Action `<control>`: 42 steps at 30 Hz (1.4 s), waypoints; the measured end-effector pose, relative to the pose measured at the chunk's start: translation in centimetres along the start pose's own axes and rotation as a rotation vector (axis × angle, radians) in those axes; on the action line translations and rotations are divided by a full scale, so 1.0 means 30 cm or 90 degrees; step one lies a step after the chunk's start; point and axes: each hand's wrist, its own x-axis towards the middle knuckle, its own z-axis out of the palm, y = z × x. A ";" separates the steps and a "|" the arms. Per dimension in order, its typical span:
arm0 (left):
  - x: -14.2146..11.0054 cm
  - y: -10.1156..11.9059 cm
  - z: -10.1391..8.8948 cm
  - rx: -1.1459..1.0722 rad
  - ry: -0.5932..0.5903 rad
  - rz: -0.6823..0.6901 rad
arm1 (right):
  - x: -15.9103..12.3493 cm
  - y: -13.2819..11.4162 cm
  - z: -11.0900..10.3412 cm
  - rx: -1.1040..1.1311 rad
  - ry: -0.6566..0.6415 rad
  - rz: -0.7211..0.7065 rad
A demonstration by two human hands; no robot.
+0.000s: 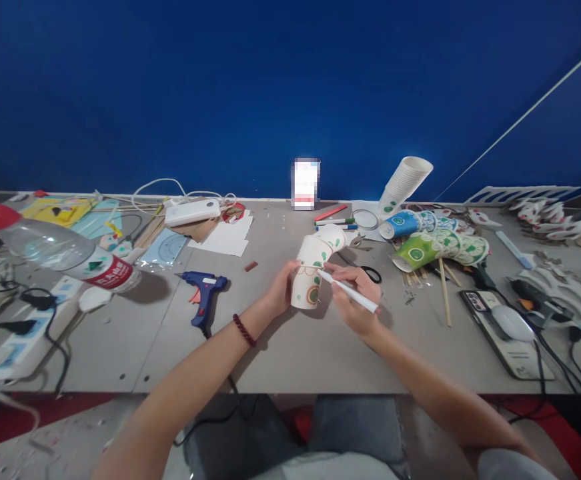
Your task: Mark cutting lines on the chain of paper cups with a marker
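A curved chain of white paper cups [306, 283], printed with green spots and orange-brown line patterns, rests on the table in front of me. My left hand [284, 287] grips its left side, fingers partly hidden behind the cup. In my right hand [357, 293] is a white marker pen [355, 297], its tip at the cup's right side near a rim; whether it touches I cannot tell. To the right lie two coloured cup chains, one blue [400, 223] and one green [420, 252].
A blue glue gun [205, 293] lies left of my hands, its cord running off the front edge. Further left stand a water bottle [80, 257] and a power strip [35, 333]. Stacked paper cups [405, 183], markers [333, 212] and a lit phone [305, 183] are behind; another phone [500, 337] lies right.
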 end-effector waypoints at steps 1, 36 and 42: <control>0.000 0.000 0.001 -0.003 0.004 0.003 | -0.002 0.000 0.001 0.007 -0.001 0.001; -0.011 0.004 0.012 -0.017 -0.001 0.023 | -0.005 -0.010 0.009 -0.023 -0.043 0.007; -0.015 0.009 0.019 -0.007 0.008 0.016 | -0.003 -0.010 0.006 -0.001 -0.048 -0.005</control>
